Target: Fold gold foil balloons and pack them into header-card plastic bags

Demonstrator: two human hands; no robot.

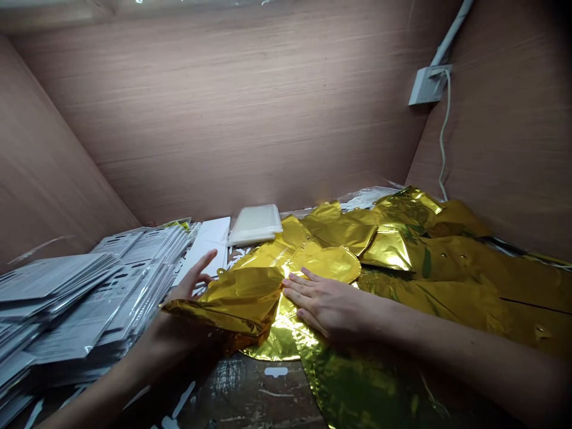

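Note:
Shiny gold foil pieces, which look like flat, uninflated foil balloons [328, 262], lie overlapping in front of me. My right hand [328, 304] presses flat on the foil, its fingers stretched to the left. At the left end of the pile, my left hand [194, 285] is raised with thumb and a finger apart. A folded flap of gold foil [241, 292] drapes over that wrist and hides part of the hand. Its visible fingers do not close on the flap.
Stacks of printed cards in clear sleeves [129, 280] fill the left side. White cards [208, 238] and a pile of translucent sheets [255, 224] sit near the back wall. White paper scraps [276, 372] litter the dark tabletop. A socket box [429, 85] with a cable hangs at right.

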